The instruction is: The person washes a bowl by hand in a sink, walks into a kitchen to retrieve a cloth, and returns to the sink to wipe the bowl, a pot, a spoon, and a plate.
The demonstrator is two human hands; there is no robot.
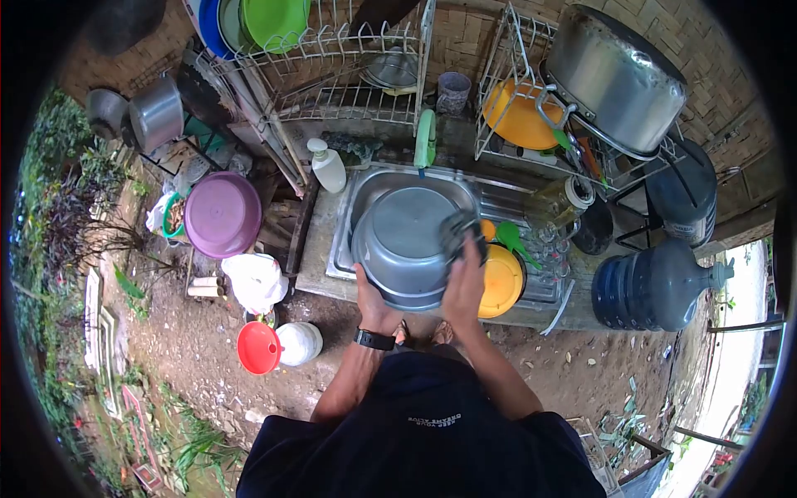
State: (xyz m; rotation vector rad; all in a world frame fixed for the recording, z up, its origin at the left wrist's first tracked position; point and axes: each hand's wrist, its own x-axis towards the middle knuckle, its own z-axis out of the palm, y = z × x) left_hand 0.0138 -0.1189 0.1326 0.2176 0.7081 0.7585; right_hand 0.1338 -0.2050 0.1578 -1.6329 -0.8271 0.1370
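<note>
A grey basin is upside down over the metal sink, its flat base facing up. My left hand, with a black watch on the wrist, grips the basin's near rim at the left. At the basin's right side my right hand is closed on a dark scrubber, blurred by motion, with its fingers partly hidden behind it. The green-covered tap stands behind the basin. Just right of my right hand lies a yellow plate.
A white pump bottle stands behind the sink at the left. On the right are a green spoon, glasses, a glass jar and a blue water jug. Dish racks hang above; a purple basin is at the left.
</note>
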